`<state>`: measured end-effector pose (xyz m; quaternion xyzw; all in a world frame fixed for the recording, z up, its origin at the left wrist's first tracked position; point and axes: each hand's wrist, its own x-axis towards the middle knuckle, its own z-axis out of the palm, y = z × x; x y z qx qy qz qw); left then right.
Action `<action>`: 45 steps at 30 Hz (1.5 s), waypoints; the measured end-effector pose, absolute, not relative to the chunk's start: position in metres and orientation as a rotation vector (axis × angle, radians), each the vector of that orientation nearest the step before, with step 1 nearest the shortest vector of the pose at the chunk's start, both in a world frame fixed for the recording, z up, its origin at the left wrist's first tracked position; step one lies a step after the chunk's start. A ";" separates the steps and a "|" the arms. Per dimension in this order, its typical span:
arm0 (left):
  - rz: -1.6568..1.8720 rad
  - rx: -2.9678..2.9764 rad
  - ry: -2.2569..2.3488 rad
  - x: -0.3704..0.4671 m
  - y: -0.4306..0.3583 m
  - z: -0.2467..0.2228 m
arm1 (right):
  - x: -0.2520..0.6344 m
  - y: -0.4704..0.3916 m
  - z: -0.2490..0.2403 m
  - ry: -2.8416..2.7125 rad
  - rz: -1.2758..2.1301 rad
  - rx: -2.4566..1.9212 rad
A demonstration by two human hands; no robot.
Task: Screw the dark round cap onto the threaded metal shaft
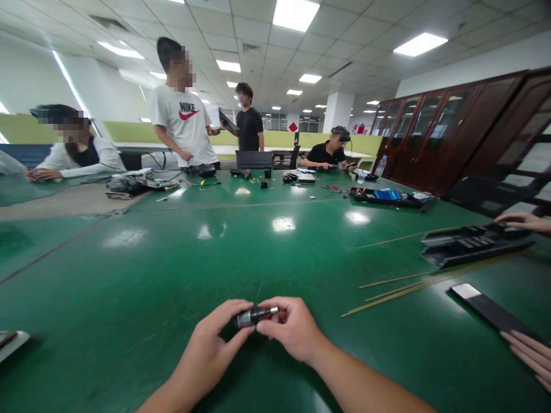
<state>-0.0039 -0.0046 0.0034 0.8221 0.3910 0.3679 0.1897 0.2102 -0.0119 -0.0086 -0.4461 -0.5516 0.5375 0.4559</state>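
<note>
A small cylindrical metal part, silver with a dark end and a thin bright shaft, lies level between my two hands, low in the middle of the head view. My left hand pinches its thicker body at the left end. Around the narrow shaft side, the fingers of my right hand are closed, the thumb below and the forefinger above. Both hands are just over the green table. The fingertips hide some of the part.
Thin yellowish rods and black channel pieces lie to the right. Another person's hand rests near a dark flat bar. Further back are a black tray, electronic parts and several people. A white-edged object is at far left.
</note>
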 end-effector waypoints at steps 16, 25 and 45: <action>1.114 2.295 1.012 0.005 -0.008 -0.001 | 0.209 -0.015 -0.002 -1.317 1.353 -1.074; 1.133 2.310 1.019 0.001 -0.011 0.002 | 0.210 -0.016 0.000 -1.337 1.334 -1.062; 1.135 2.162 1.094 -0.004 -0.013 -0.001 | 0.209 -0.018 -0.003 -1.306 1.329 -0.978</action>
